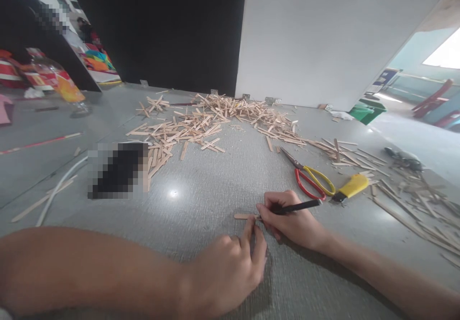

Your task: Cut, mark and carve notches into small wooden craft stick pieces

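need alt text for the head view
The right hand holds a black pen-like tool at a wooden stick that the left hand touches on a grey table. Scissors and a yellow utility knife lie rightward; loose sticks pile behind.

Single head-worn camera; looks forward and down across tabletop (pixel 215 176). Near range: fingers (pixel 246 234) of left hand (pixel 226 269) and right hand (pixel 296 224) lie below and right of frame centre. Left forearm (pixel 89 267) enters from left edge, right forearm (pixel 377 272) from lower right corner. Beyond fingers, view reaches upright black panel (pixel 161 28) and white panel (pixel 309 32); room (pixel 409 54) visible past both panels.
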A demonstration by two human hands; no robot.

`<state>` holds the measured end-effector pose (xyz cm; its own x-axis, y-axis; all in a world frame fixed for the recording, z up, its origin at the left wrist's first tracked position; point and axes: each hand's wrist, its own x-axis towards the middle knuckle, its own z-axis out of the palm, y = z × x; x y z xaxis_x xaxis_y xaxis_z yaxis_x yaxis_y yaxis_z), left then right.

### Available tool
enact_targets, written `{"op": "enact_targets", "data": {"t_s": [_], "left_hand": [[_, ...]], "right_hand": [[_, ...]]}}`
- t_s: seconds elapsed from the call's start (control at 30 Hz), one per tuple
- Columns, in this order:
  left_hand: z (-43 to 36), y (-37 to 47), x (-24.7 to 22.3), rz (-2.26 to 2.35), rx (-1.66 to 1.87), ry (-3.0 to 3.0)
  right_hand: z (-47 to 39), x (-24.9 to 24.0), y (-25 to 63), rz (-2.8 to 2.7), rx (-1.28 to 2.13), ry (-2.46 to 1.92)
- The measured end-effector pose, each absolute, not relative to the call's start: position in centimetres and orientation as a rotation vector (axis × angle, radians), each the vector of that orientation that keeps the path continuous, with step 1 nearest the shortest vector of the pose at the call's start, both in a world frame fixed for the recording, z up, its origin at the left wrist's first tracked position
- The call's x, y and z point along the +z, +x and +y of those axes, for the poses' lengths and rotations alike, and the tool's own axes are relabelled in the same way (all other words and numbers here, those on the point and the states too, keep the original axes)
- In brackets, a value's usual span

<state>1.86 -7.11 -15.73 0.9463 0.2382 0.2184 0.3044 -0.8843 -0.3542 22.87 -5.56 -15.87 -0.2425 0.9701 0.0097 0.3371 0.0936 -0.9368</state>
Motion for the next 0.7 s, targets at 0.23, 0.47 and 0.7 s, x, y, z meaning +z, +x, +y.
{"op": "enact_targets", "data": {"t_s": [0.23,0.47,0.7], "left_hand": [[-7.22,1.85,-15.76,-0.414,-0.22,-2.715],[-7.15,1.9,-15.81,-0.431,-0.23,-2.714],[-7.16,1.85,-15.84,-0.416,-0.239,-2.712]], "right_hand": [[-5.45,-16.08,23.0,-1.692,1.147,-1.301],[-5.41,-16.5,23.21,-1.689,1.175,-1.283],[-5.27,-16.41,23.12,-1.629,1.216,-1.296]]}}
